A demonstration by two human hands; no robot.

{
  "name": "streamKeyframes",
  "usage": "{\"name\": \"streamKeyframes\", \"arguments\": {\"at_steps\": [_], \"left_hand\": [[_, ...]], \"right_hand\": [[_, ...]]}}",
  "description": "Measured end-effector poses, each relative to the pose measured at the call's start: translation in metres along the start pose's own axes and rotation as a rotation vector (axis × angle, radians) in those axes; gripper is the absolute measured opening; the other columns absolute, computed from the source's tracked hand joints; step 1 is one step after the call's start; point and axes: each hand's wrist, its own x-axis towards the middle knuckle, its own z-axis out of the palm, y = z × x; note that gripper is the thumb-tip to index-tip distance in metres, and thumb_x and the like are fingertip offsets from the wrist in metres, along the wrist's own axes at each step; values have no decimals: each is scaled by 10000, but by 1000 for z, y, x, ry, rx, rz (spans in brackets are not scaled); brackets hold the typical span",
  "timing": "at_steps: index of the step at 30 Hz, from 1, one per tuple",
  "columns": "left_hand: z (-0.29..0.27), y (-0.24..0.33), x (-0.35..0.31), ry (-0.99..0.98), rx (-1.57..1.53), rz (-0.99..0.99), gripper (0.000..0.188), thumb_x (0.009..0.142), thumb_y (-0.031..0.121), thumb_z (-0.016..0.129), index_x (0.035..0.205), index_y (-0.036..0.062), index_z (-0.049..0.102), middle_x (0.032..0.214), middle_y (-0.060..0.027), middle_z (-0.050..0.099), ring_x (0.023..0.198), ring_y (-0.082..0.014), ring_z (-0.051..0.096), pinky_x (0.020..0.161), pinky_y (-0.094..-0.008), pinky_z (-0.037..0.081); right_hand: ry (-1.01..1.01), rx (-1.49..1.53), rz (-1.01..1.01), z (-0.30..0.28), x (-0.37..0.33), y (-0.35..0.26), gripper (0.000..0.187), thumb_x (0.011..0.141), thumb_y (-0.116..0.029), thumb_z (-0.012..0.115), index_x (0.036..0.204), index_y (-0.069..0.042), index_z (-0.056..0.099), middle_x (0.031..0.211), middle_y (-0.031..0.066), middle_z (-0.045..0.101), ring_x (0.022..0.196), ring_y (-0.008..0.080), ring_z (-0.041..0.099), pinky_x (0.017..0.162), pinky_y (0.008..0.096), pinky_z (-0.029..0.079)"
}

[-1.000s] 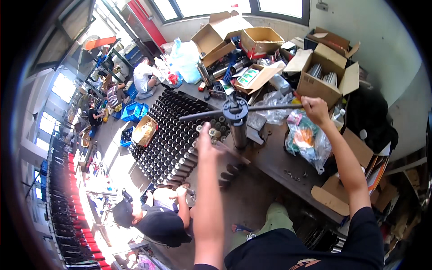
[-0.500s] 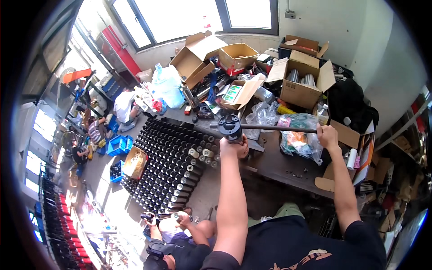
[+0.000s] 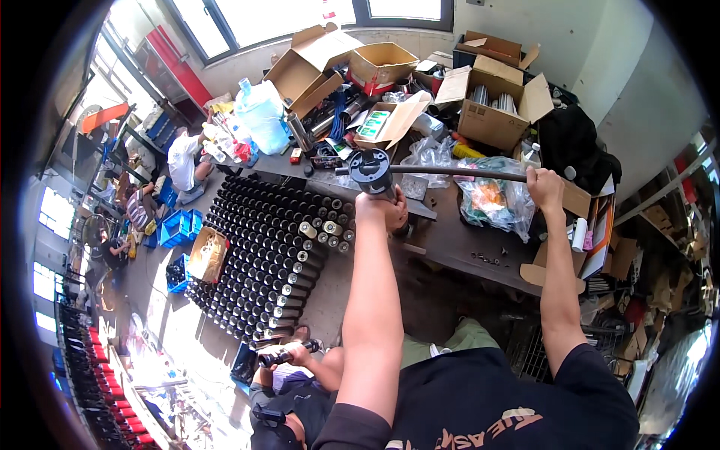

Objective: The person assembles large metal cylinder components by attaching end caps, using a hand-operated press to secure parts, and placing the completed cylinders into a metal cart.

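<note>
A black cylindrical part with a round, holed top face (image 3: 370,169) stands upright over the workbench edge. My left hand (image 3: 382,208) is wrapped round its body below that face. A long dark rod (image 3: 457,172) runs sideways at the level of the head, with a short end poking out on its left. Whether it passes through the part or behind it, I cannot tell. Around the rod's right end my right hand (image 3: 546,187) is closed. Below the rod, a clear plastic bag (image 3: 491,199) with colourful contents lies on the bench.
Cartons, including one of metal tubes (image 3: 495,112), crowd the bench (image 3: 450,251). Small loose parts (image 3: 491,259) lie near its front edge. Rows of black cylinders (image 3: 255,255) stand on the floor at left. A seated co-worker (image 3: 300,397) is close at lower left; others sit farther off.
The view has shifted, so the bench sits higher and farther left. My hands keep their grips on the part and rod. The co-worker now holds a black tube level in front of them.
</note>
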Motion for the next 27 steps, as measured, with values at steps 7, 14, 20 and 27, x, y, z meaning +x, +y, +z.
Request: {"name": "streamKeyframes", "arguments": {"at_steps": [7, 14, 20, 27], "left_hand": [[1, 1, -2, -83, 93, 81, 540, 740, 97, 756, 1173, -107, 506, 1287, -248, 410, 941, -339, 626, 646, -431, 638], [-5, 10, 31, -305, 189, 141, 508, 695, 163, 712, 1047, -129, 490, 1142, -281, 428, 861, -318, 622, 684, -401, 622], [-14, 36, 78, -634, 542, 377, 242, 915, 351, 583, 947, 139, 695, 844, -27, 692, 718, -244, 643, 638, -411, 573], [1, 35, 92, -602, 455, 374, 305, 924, 377, 533, 900, 95, 646, 832, -93, 647, 766, -246, 612, 700, -399, 551]], "right_hand": [[-6, -26, -10, -6, -1, -6, 509, 960, -405, 494, 756, -7, 738, 751, 264, 672, 755, 443, 671, 725, 524, 540], [-190, 87, -275, 11, 50, 23, 540, 964, -417, 505, 675, 0, 689, 664, 255, 621, 683, 441, 649, 655, 518, 527], [-87, 258, -100, 50, -39, 8, 479, 973, -384, 465, 842, -27, 756, 778, 210, 697, 719, 381, 695, 648, 497, 544], [-21, 352, -281, 28, 88, 92, 457, 956, -372, 547, 666, -46, 681, 667, 168, 639, 638, 410, 612, 576, 496, 467]]}}
